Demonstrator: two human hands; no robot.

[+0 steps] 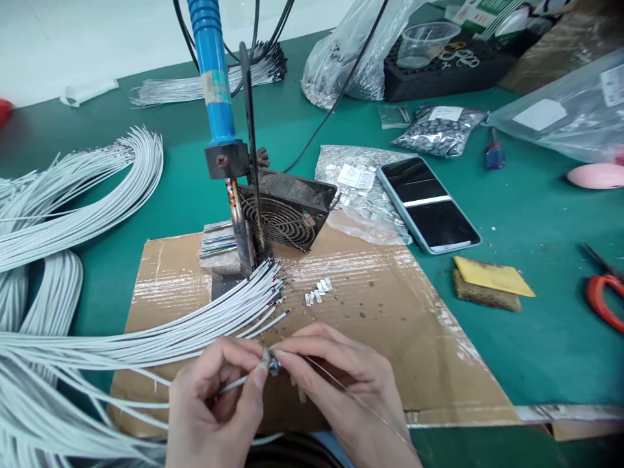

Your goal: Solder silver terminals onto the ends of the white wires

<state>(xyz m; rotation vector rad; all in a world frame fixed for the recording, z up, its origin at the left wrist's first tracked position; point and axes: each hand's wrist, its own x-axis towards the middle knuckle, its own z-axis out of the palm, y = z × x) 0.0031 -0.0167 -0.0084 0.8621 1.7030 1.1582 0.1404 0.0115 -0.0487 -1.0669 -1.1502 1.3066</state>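
Observation:
Near the front edge of the cardboard, my left hand (219, 396) pinches a white cable (233, 385) close to its stripped end. Coloured inner wires (273, 364) and a small metal piece show at that end, between both hands' fingertips. My right hand (346, 390) is closed at the same spot, thumb and forefinger pressed together. A thin silvery solder wire (348, 393) runs from its fingers across the hand. Beyond the hands, a blue-handled soldering iron (214, 84) is clamped tip down above a fanned bundle of white cables (214, 322).
Small metal connectors (318, 291) lie on the cardboard (390, 351). A black fan (287, 208) stands behind the iron. To the right are a phone (429, 205), a yellow sponge (492, 279) and red-handled scissors (604, 302). More cable bundles (97, 214) fill the left side.

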